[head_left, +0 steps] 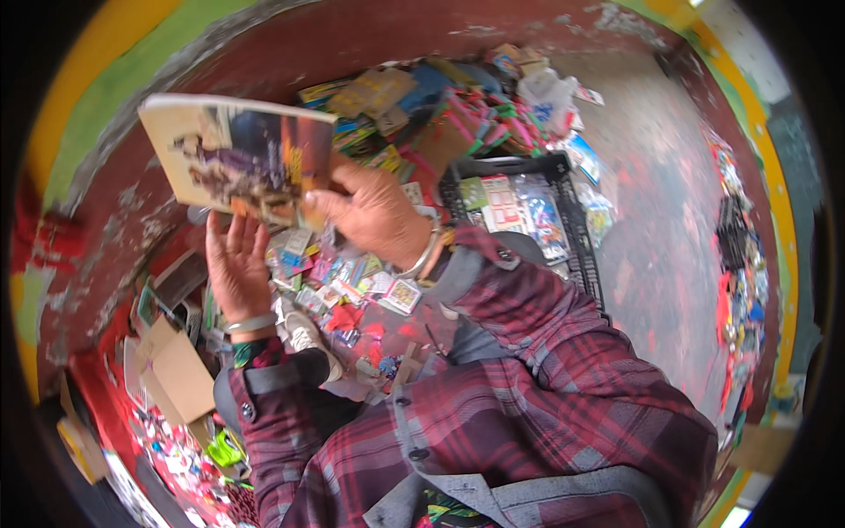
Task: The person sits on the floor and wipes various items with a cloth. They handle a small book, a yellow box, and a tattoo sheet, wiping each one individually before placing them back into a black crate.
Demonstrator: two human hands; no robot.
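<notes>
Book (242,158) first, since it's the main thing: it's up in the upper left of the frame, top edge sloping down to the right, with an illustrated cover that's tan on one side and darker on the other. It's kinda blurry, so the finer details are mush. Right hand (383,211) has it by the lower right part, grip clamped on it with the thumb across the cover. Left hand (239,268) is just under the bottom edge, palm up, grip apart with fingers pointing at the book; can't tell if they're actually touching it.

Around that it's pretty cluttered lol. Black crate (581,229) right of center has flat packaged stuff in it, and a heap of pink and green items (493,123) sits above it, next to a clear plastic bag (546,95). Small colorful packets (400,295) are scattered mid-frame near a light-colored shoe (304,337). Lower left, you've got an open cardboard box (180,374) and something bright green (224,449).
</notes>
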